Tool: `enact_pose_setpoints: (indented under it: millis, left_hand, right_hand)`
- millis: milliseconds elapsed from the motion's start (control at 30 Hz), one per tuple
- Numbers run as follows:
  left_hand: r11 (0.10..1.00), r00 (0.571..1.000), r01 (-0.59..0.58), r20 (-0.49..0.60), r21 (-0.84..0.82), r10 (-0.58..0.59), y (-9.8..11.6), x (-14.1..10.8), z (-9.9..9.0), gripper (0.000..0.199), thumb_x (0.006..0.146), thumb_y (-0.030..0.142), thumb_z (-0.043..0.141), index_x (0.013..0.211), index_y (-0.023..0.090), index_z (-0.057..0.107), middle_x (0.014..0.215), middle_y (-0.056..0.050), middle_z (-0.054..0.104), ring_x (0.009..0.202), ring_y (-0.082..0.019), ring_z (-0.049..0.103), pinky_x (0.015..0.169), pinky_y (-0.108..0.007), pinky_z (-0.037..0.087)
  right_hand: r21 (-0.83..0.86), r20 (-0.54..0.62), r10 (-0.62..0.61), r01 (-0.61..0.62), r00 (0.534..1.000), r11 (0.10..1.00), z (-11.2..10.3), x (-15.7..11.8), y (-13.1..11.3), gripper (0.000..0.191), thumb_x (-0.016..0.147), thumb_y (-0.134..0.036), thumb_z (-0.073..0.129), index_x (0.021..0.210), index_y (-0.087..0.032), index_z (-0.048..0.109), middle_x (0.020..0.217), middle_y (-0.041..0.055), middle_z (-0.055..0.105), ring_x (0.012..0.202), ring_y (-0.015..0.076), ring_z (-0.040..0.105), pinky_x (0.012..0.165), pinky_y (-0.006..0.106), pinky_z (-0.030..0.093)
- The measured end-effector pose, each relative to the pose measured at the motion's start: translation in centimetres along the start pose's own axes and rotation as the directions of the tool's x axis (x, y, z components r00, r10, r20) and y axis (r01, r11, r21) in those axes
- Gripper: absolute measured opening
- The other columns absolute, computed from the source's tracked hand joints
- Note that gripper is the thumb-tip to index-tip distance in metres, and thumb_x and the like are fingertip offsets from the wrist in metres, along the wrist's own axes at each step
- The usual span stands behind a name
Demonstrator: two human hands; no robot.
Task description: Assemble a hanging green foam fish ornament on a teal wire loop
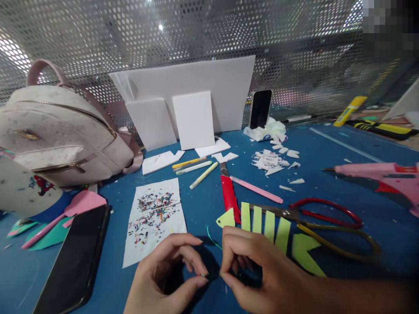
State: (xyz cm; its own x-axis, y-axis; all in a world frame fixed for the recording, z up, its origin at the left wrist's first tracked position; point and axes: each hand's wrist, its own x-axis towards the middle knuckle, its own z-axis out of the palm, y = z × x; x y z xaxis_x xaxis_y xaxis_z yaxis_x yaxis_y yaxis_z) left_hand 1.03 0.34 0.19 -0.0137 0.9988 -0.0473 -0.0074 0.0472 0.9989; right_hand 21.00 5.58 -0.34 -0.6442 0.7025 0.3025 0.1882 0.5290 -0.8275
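My left hand [173,272] is pinched at the bottom centre, with a tiny piece between thumb and finger, too small to name. Close by on the right, my right hand [252,266] also has its thumb and fingertip together; whatever it holds is too small to make out. A white sheet [131,250] bearing many small colourful beads [157,213] lies beyond my left hand. Light green foam strips [270,225] lie just past my right hand. Between the hands and the red cutter [229,198], a thin green strand [212,237] curves on the blue table.
Scissors [291,213] and a pink glue gun [376,174] lie right. A black phone [73,261] and backpack [65,135] are left. Pens [203,175], a pink pen [257,189] and white scraps [268,161] lie beyond; white boards [194,120] and another phone [260,109] stand behind.
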Motion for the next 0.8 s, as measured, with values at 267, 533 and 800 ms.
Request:
enact_pose_setpoints:
  millis: [267, 533, 800]
  left_hand:
    - [1.000, 1.000, 0.004, -0.026, 0.007, -0.004, -0.15, 0.07, -0.03, 0.029, 0.073, 0.016, 0.078, 0.099, 0.021, 0.068, 0.069, 0.003, 0.069, 0.069, -0.014, 0.064, 0.071, -0.024, 0.049]
    - [1.000, 1.000, 0.004, -0.017, -0.004, -0.004, -0.22, 0.05, -0.07, 0.028, 0.073, 0.018, 0.078, 0.099, 0.022, 0.067, 0.070, 0.003, 0.069, 0.070, -0.013, 0.064, 0.072, -0.023, 0.049]
    - [0.999, 1.000, 0.003, -0.018, -0.034, -0.003, -0.29, 0.09, -0.08, 0.029, 0.074, 0.018, 0.079, 0.100, 0.022, 0.067, 0.070, 0.003, 0.069, 0.070, -0.013, 0.065, 0.072, -0.022, 0.050]
  right_hand:
    - [0.016, -0.014, 0.007, -0.007, 1.000, 1.000, -0.15, -0.27, -0.05, 0.019, 0.074, -0.001, 0.058, 0.080, -0.019, 0.053, 0.074, -0.0035, 0.050, 0.065, 0.0096, 0.049, 0.057, 0.021, 0.037]
    - [0.035, -0.011, -0.005, 0.005, 1.000, 0.999, -0.17, 0.00, -0.28, 0.017, 0.075, -0.002, 0.059, 0.079, -0.018, 0.055, 0.074, -0.0030, 0.050, 0.066, 0.0098, 0.050, 0.057, 0.021, 0.037]
    - [0.038, -0.013, -0.009, 0.010, 1.000, 0.999, -0.27, 0.01, -0.41, 0.015, 0.074, -0.002, 0.057, 0.077, -0.017, 0.056, 0.072, -0.0025, 0.050, 0.064, 0.0096, 0.050, 0.056, 0.021, 0.036]
